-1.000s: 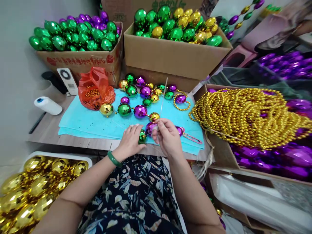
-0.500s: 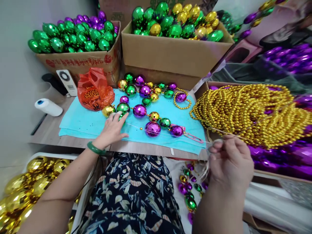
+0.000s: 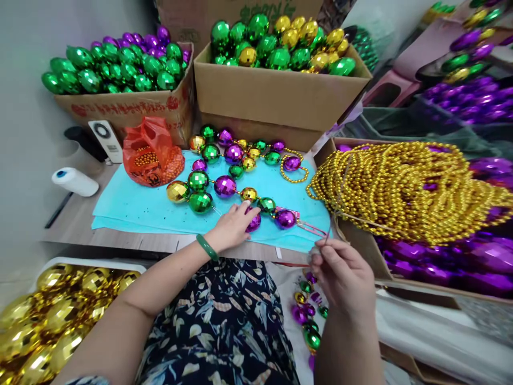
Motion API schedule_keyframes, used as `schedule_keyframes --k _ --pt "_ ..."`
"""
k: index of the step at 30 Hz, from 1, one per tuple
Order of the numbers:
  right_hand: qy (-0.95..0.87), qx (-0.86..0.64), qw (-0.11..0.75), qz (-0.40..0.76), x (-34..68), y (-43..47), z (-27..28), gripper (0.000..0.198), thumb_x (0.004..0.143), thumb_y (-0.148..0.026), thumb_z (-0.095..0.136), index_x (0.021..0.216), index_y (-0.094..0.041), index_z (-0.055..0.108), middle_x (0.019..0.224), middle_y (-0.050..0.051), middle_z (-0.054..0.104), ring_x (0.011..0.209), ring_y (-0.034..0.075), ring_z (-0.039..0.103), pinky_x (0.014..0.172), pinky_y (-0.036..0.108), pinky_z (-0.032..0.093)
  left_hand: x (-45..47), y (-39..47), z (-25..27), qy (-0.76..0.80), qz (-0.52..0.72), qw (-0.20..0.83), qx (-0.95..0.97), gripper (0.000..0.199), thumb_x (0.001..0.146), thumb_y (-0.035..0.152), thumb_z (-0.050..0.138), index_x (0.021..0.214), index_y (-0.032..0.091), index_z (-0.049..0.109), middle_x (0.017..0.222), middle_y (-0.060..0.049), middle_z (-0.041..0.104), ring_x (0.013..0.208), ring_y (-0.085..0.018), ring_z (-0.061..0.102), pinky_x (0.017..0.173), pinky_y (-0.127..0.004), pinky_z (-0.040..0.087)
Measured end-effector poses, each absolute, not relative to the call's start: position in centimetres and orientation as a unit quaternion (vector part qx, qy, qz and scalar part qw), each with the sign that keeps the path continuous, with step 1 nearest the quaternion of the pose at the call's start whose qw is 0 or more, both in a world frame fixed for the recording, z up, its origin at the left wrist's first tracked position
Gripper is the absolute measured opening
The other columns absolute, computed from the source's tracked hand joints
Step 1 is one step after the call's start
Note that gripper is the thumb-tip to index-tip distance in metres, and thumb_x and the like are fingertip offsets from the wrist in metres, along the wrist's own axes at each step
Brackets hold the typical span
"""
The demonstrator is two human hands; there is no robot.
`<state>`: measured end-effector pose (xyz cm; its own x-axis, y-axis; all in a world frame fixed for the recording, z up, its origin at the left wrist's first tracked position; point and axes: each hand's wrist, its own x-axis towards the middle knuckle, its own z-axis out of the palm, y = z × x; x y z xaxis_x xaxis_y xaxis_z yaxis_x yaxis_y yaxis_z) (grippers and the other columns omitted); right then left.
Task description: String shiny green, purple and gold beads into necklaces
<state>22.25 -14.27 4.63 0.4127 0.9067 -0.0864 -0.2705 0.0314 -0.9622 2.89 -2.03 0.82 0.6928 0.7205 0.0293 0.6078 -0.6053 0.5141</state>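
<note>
While the left hand rests flat, fingers spread, on the purple bead, the strand's axis runs 9-to-3 toward the right hand, pinching the thread at 4 o'clock, nearer its free end.

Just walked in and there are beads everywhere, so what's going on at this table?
A person is handling a string of faceted beads on the turquoise cloth. The left hand rests on a purple bead in the strand; the right hand pinches something thin, apparently thread, off the table edge. Boxes of green beads and gold bead strands surround them.
</note>
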Motion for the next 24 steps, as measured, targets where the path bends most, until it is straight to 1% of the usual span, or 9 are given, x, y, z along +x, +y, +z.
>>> schedule_keyframes --k 2,4,5,8,10,13,18,21,24 --pt "-0.304 -0.544 0.636 0.456 21.9 -14.2 4.0 0.017 0.07 -0.033 0.075 0.08 -0.02 0.07 0.052 0.0 0.056 0.044 0.01 0.051 0.035 0.017 0.034 2.4 -2.1 0.8 0.381 0.193 0.305 0.851 0.068 0.066 0.015 0.071 0.13 0.02 0.048 0.137 -0.015 0.043 0.12 -0.034 0.045 0.102 -0.051 0.039" --pt "-0.326 -0.563 0.615 0.445 21.2 -14.1 3.3 0.018 0.072 -0.035 0.073 0.081 -0.019 0.071 0.053 0.0 0.056 0.044 0.01 0.051 0.035 0.018 0.035 1.6 -1.8 1.5 0.403 0.32 0.421 0.747 0.065 0.065 0.023 0.073 0.126 0.02 0.049 0.131 -0.013 0.049 0.119 -0.031 0.048 0.104 -0.049 0.038" --pt "-0.348 -0.574 0.602 0.432 20.7 -14.1 2.9 0.018 0.074 -0.035 0.071 0.082 -0.018 0.071 0.054 0.0 0.056 0.045 0.01 0.051 0.036 0.018 0.036 1.0 -1.5 2.1 0.413 0.382 0.496 0.661 0.062 0.067 0.03 0.073 0.123 0.02 0.05 0.127 -0.012 0.052 0.116 -0.03 0.051 0.102 -0.047 0.041" --pt "-0.435 -0.598 0.556 0.379 19.3 -14.0 1.7 0.017 0.077 -0.033 0.067 0.081 -0.018 0.073 0.054 0.001 0.057 0.047 0.011 0.051 0.041 0.02 0.041 -1.3 -0.5 4.1 0.389 0.476 0.703 0.359 0.05 0.075 0.047 0.061 0.115 0.017 0.054 0.114 -0.011 0.061 0.1 -0.026 0.061 0.082 -0.039 0.053" --pt "-0.488 -0.599 0.527 0.354 18.2 -13.8 1.1 0.017 0.078 -0.033 0.065 0.079 -0.018 0.073 0.056 0.002 0.059 0.048 0.012 0.052 0.044 0.022 0.043 -2.8 -0.1 5.2 0.349 0.483 0.77 0.229 0.046 0.078 0.05 0.056 0.11 0.016 0.056 0.106 -0.011 0.065 0.091 -0.024 0.065 0.07 -0.032 0.055" --pt "-0.54 -0.587 0.502 0.333 16.8 -13.3 0.9 0.018 0.079 -0.033 0.063 0.079 -0.019 0.074 0.062 0.003 0.065 0.049 0.013 0.054 0.045 0.024 0.045 -4.3 -0.1 5.9 0.323 0.485 0.797 0.161 0.045 0.081 0.049 0.053 0.11 0.014 0.057 0.1 -0.012 0.066 0.085 -0.022 0.066 0.063 -0.027 0.054" --pt "-0.568 -0.576 0.493 0.321 15.6 -12.7 1.2 0.017 0.079 -0.033 0.062 0.078 -0.02 0.074 0.064 0.004 0.067 0.051 0.016 0.058 0.049 0.026 0.049 -5.2 -0.4 5.7 0.309 0.483 0.805 0.153 0.054 0.082 0.053 0.049 0.117 0.013 0.054 0.105 -0.016 0.065 0.085 -0.023 0.065 0.064 -0.03 0.055" --pt "-0.566 -0.573 0.495 0.326 15.5 -12.6 1.3 0.017 0.079 -0.032 0.063 0.078 -0.02 0.075 0.067 0.004 0.069 0.053 0.016 0.059 0.05 0.027 0.049 -5.5 -0.5 5.6 0.304 0.489 0.804 0.151 0.052 0.082 0.052 0.049 0.117 0.014 0.054 0.104 -0.015 0.065 0.085 -0.023 0.065 0.065 -0.03 0.055" --pt "-0.566 -0.575 0.493 0.325 15.5 -12.8 1.3 0.017 0.08 -0.032 0.063 0.078 -0.02 0.074 0.064 0.003 0.067 0.052 0.016 0.059 0.05 0.026 0.049 -5.7 -0.5 5.6 0.304 0.498 0.799 0.146 0.049 0.083 0.051 0.049 0.117 0.015 0.054 0.102 -0.014 0.066 0.084 -0.023 0.066 0.064 -0.029 0.055"
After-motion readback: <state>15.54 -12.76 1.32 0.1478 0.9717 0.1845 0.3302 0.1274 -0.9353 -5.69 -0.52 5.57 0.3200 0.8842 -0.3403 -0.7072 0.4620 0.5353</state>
